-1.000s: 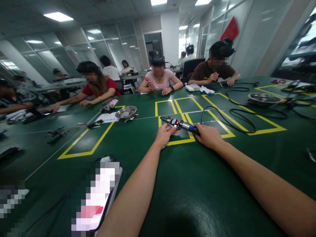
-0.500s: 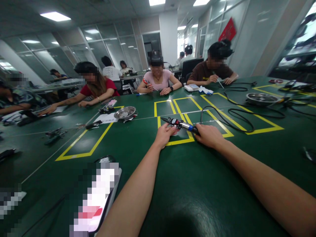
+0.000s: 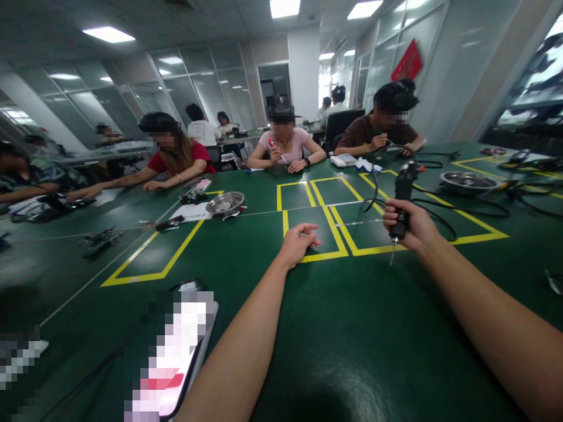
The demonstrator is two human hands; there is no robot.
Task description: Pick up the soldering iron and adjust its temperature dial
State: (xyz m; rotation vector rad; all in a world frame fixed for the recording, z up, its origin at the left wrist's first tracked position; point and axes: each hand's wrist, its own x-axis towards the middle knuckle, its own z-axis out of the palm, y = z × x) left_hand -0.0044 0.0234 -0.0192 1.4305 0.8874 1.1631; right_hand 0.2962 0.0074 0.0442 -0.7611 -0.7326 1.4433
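Note:
My right hand (image 3: 411, 225) is wrapped round a black corded electric screwdriver (image 3: 402, 196), held upright above the green table with its thin bit pointing down. Its black cable (image 3: 422, 202) loops away over the table behind it. My left hand (image 3: 297, 243) rests on the table at the edge of a yellow-taped rectangle (image 3: 314, 234), fingers loosely curled and apart, holding nothing. The two hands are well apart.
A phone (image 3: 171, 357) lies near my left forearm. A metal dish (image 3: 225, 203) and small tools sit at the left, another metal dish (image 3: 468, 181) with cables at the right. Several other people work along the far side of the green table (image 3: 334, 328).
The screwdriver lay flat on the table under both hands. My right hand has lifted it, turned it upright and moved it right. My left hand has let go and stayed on the table.

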